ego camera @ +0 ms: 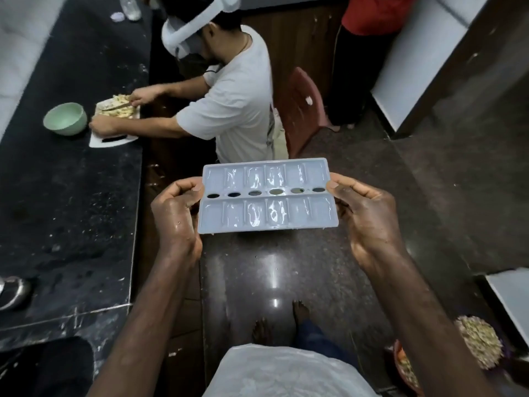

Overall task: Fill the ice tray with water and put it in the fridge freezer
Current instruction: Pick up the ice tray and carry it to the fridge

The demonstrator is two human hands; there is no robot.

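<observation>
A pale blue plastic ice tray (267,196) is held level in front of me over the dark floor. It has two rows of several compartments, and the water in them glints. A row of oval holes runs along its middle. My left hand (176,213) grips the tray's left end, thumb on top. At the right end my right hand (366,216) pinches the rim the same way. Both hands look wet.
A black counter (71,196) runs along the left. A person in a white shirt (229,93) cuts food on a board there, beside a green bowl (65,118). Behind stand a red chair (300,110) and another person in red (372,12). A white appliance (415,58) stands at the right.
</observation>
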